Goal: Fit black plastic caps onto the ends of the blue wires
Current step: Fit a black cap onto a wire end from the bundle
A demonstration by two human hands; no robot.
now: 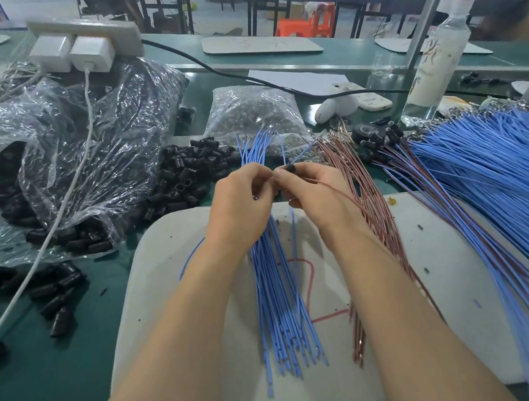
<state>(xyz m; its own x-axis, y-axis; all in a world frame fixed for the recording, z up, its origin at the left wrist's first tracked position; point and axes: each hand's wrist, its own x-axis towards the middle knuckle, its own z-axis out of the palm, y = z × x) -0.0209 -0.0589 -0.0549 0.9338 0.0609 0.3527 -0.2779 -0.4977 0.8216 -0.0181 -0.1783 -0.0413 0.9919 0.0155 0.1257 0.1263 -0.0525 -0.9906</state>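
"Blue wires (280,301) dead centre of the frame: a thin, matte sky-blue bundle rising off the white board (165,283). The tips fan out above the left hand (239,204), which has its fingers wrapped round the lot."

"And the right hand (313,193)?"

"Thumb and fingertips clamped on one black cap (292,168), just beside the left knuckles, with a single blue strand (304,155) poking out of it toward the upper right. Whether the end is seated inside, I cannot tell."

"Any writing to read?"

"Nothing legible. There are red marks on the plastic bottle (440,53) at the right and a faint scrawl on the pale card (260,46) up top, both too blurred. A red line (328,316) is drawn on the board beside the bundle."

"What crowds the bench?"

"Loose caps (191,177) are piled just left of the hands, with more spilling from a crumpled clear bag (76,142) at the left. A smaller bag (253,112) of greyish parts sits behind the tips. A white charger lead (62,213) runs from the power strip (86,31) in the upper left down across the big bag. Brown wires (369,201) lie right beside the right wrist, one arcing away from that hand — and a heap of blue wire (492,173) fills the right side."
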